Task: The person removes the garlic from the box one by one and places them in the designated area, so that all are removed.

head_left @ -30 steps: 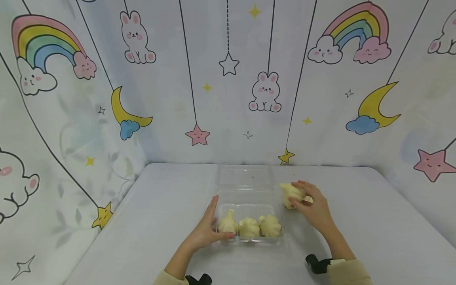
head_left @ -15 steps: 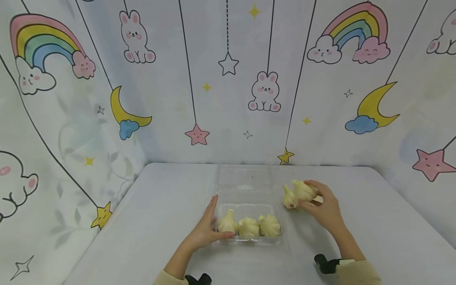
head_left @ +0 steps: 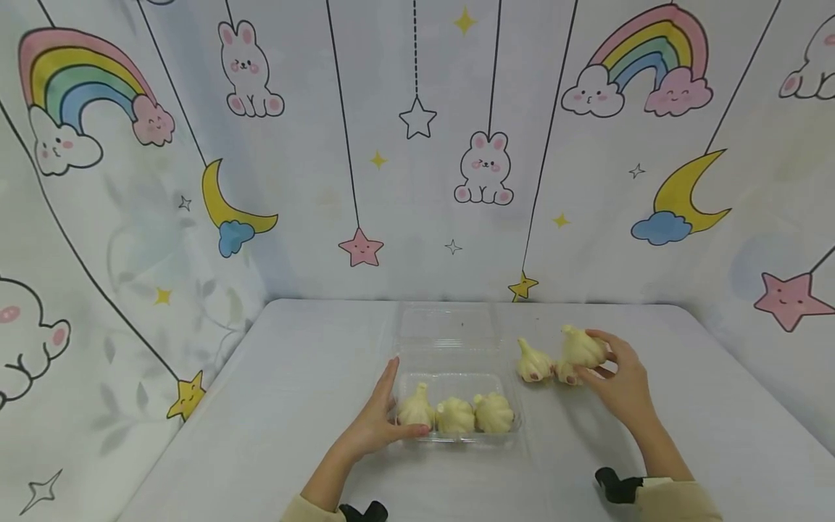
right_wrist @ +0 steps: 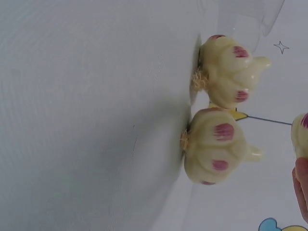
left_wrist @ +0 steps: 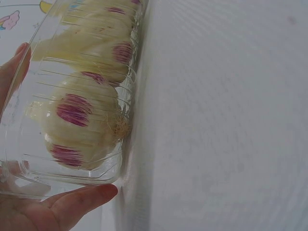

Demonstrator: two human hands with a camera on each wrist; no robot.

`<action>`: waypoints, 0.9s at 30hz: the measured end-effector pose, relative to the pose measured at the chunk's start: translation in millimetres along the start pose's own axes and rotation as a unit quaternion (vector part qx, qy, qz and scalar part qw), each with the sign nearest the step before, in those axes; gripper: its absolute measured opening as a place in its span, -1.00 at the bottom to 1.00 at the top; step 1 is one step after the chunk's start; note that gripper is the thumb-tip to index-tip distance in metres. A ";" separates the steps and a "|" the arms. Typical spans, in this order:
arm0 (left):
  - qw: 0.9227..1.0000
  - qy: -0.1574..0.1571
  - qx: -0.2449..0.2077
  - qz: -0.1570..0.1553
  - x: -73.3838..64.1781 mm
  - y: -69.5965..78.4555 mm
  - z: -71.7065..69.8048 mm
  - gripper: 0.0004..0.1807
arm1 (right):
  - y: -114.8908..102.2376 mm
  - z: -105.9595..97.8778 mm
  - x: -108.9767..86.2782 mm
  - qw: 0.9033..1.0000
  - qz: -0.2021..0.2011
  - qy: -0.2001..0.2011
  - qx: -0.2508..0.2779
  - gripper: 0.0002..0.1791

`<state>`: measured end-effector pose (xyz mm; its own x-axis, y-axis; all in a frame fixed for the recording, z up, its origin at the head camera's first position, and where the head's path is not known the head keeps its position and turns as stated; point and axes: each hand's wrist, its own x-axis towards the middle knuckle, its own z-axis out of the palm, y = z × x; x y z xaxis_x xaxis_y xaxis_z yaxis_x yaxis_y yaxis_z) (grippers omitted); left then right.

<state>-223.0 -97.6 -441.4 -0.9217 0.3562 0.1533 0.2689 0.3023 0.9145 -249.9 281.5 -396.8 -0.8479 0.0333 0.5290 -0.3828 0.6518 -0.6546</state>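
My left hand (head_left: 375,424) holds the left end of an open clear plastic box (head_left: 459,438), thumb at its front, fingers along its left side. Three cream garlic bulbs (head_left: 455,417) sit in a row inside; the left wrist view shows purple streaks on the nearest bulb (left_wrist: 79,120) through the wall. To the right of the box, my right hand (head_left: 622,380) pinches another garlic bulb (head_left: 582,346) between thumb and fingers, above the table. Two garlic bulbs (head_left: 535,364) stand on the table beside it, one (head_left: 565,372) partly hidden behind the held one.
The box's clear lid (head_left: 449,326) lies folded back behind it. A white-covered table (head_left: 313,348) extends to both sides, with a patterned cloth backdrop (head_left: 417,188) along its far edge.
My right hand has moved to the right with its garlic bulb, uncovering the two standing bulbs. My left hand and the box have stayed in place.
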 end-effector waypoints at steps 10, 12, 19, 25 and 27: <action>1.000 0.002 -0.002 -0.001 -0.8 -0.3 -0.1 0.28 | 10.5 -10.3 4.3 1.000 0.011 -0.006 -0.021 -0.37; 1.000 0.003 -0.001 -0.001 -0.8 -0.5 -0.3 0.28 | 12.6 -12.0 4.5 1.000 0.016 -0.007 -0.022 -0.37; 1.000 0.003 0.000 0.000 -0.4 -1.1 -0.3 0.28 | 20.7 -17.3 3.1 0.999 0.044 -0.008 -0.027 -0.38; 1.000 0.003 0.006 0.002 -0.3 -1.2 -0.2 0.28 | 30.9 -19.4 2.7 0.996 0.077 -0.006 -0.054 -0.36; 1.000 0.004 0.009 0.004 -0.1 -1.6 -0.1 0.29 | 34.5 -20.1 3.0 0.994 0.087 -0.008 -0.061 -0.35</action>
<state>-223.3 -98.2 -442.9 -0.9215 0.3522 0.1635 0.2813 0.3153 0.9063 -258.3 319.3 -406.9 -0.9039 0.1419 0.4035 -0.1832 0.7241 -0.6649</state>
